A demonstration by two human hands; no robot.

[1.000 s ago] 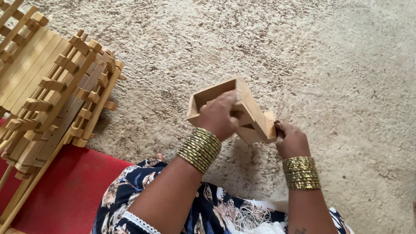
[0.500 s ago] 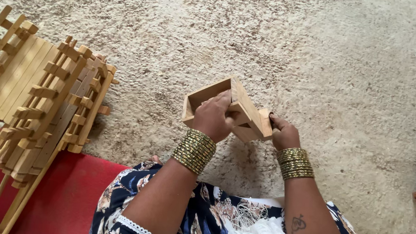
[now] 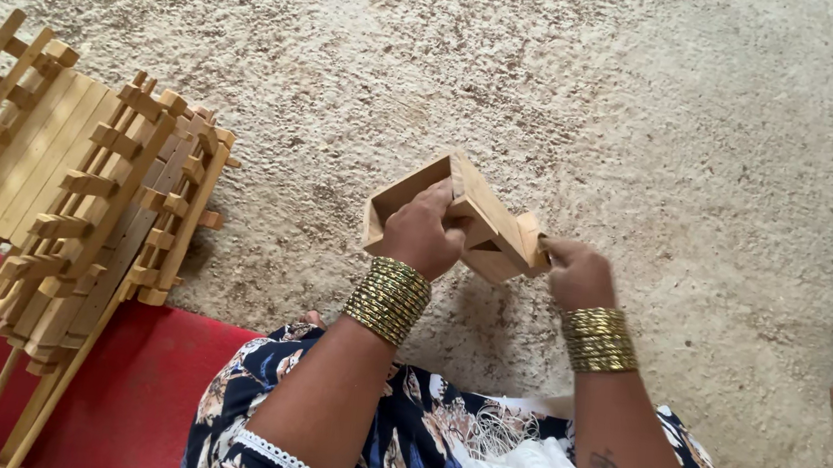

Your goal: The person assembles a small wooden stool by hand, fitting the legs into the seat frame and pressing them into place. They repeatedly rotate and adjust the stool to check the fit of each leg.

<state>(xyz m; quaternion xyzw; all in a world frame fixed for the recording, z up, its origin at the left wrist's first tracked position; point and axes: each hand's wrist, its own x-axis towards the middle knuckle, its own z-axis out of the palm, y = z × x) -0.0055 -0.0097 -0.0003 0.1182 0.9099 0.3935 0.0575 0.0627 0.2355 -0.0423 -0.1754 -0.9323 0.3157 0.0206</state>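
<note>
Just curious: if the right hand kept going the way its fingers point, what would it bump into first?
The right hand points left and already grips the wooden frame; past it, probably the left hand, though depth is unclear.

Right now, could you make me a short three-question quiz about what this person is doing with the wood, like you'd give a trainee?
1. True or false: both hands grip the small open wooden frame.
2. What lies to the person's left on the ground? A) a metal bucket B) a stack of slatted wooden pieces C) a pile of cloth
3. What does the person wear on both wrists?

Key:
1. True: the left hand wraps the frame's middle and the right hand pinches its right end.
2. B, the stack of slatted wooden pieces, resting partly on the red mat.
3. Stacked gold bangles.
</note>
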